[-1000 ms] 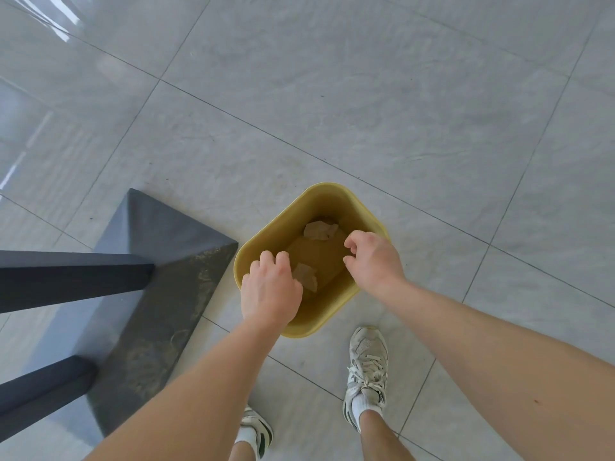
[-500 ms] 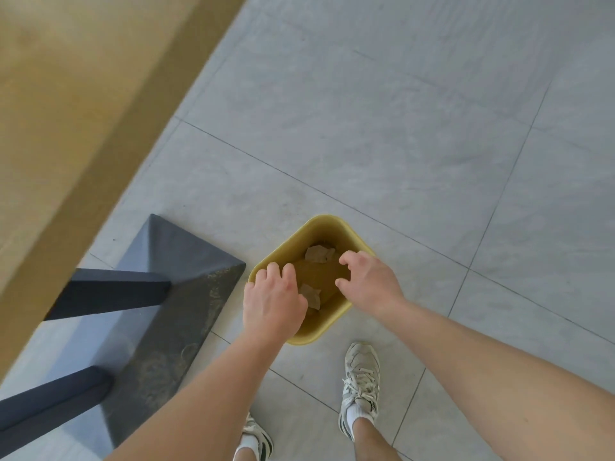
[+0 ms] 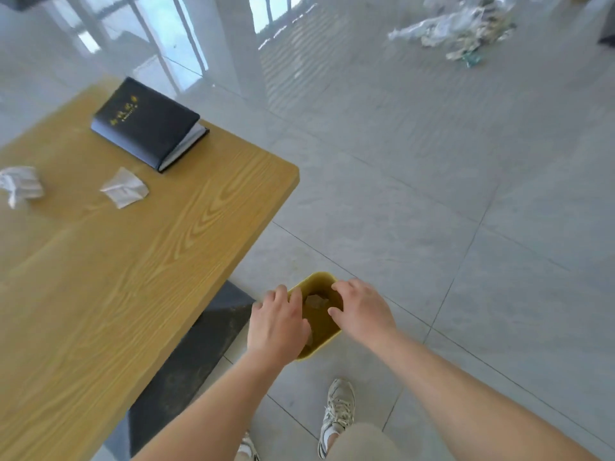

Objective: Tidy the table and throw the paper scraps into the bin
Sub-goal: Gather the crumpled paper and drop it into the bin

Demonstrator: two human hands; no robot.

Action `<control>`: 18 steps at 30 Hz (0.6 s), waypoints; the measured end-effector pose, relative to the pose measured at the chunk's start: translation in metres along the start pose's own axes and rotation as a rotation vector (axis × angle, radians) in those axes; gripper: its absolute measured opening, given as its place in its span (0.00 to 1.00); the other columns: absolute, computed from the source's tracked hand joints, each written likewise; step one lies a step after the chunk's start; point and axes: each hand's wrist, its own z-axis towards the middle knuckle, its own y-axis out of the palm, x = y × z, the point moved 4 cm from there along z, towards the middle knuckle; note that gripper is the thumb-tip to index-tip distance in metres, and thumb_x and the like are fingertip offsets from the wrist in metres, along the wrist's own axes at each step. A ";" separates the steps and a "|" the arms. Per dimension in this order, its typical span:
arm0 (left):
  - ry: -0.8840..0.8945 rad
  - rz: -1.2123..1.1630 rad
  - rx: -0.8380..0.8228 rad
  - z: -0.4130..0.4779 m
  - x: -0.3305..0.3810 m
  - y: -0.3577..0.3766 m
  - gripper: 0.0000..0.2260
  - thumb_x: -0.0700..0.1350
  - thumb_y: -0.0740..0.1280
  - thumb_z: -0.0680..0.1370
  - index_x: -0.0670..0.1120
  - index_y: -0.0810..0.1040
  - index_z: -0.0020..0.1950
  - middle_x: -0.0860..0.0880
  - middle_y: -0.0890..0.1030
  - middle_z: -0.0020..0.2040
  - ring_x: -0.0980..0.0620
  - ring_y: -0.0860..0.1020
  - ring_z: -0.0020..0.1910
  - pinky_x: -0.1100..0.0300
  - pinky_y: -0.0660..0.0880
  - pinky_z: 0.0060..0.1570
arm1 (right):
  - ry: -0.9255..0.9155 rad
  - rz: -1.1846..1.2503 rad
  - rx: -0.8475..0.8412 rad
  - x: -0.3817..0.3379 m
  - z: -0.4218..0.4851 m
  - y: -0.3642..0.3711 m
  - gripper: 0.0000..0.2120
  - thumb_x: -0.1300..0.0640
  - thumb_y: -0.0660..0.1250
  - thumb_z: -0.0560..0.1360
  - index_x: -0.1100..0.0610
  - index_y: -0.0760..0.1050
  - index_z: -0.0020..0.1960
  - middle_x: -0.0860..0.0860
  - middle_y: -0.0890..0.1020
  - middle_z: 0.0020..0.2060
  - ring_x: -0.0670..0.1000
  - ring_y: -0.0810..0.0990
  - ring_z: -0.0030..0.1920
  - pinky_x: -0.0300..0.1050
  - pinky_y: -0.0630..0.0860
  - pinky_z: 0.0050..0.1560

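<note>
A small yellow bin (image 3: 316, 281) stands on the grey tiled floor beside the wooden table (image 3: 133, 277). A crumpled paper scrap (image 3: 316, 301) lies inside the bin. My left hand (image 3: 278, 322) hovers over the bin's left rim and my right hand (image 3: 361, 311) over its right rim; both have fingers apart and hold nothing. On the table lie two white paper scraps, one folded (image 3: 124, 188) and one crumpled (image 3: 20, 185) at the left edge, and a closed black notebook (image 3: 146, 123) at the far corner.
The table's dark metal base (image 3: 196, 354) spreads on the floor just left of the bin. My shoes (image 3: 337, 414) stand below the bin. A heap of plastic and paper litter (image 3: 462, 24) lies on the floor far right.
The view has lifted, so the tabletop with the notebook and two scraps has come into sight. Both hands stay over the bin, which looks smaller and lower in the frame.
</note>
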 end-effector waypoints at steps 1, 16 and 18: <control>-0.007 -0.003 0.024 -0.005 -0.001 -0.014 0.19 0.54 0.58 0.78 0.51 0.68 0.67 0.48 0.74 0.60 0.47 0.74 0.56 0.51 0.73 0.56 | -0.015 -0.005 0.014 -0.007 -0.003 -0.012 0.18 0.46 0.66 0.76 0.50 0.72 0.63 0.51 0.77 0.56 0.56 0.74 0.59 0.51 0.76 0.54; -0.280 0.023 0.294 -0.053 -0.085 -0.163 0.17 0.53 0.62 0.76 0.49 0.69 0.63 0.49 0.73 0.55 0.47 0.73 0.53 0.53 0.72 0.49 | -0.416 -0.082 0.099 -0.148 0.007 -0.120 0.22 0.49 0.64 0.75 0.51 0.70 0.68 0.51 0.78 0.57 0.55 0.76 0.58 0.47 0.75 0.50; -0.328 0.027 0.321 -0.063 -0.103 -0.174 0.17 0.53 0.62 0.75 0.50 0.70 0.62 0.49 0.74 0.54 0.48 0.74 0.52 0.54 0.72 0.48 | -0.462 -0.091 0.092 -0.170 0.008 -0.124 0.22 0.49 0.65 0.76 0.51 0.70 0.68 0.52 0.77 0.58 0.55 0.76 0.57 0.48 0.75 0.51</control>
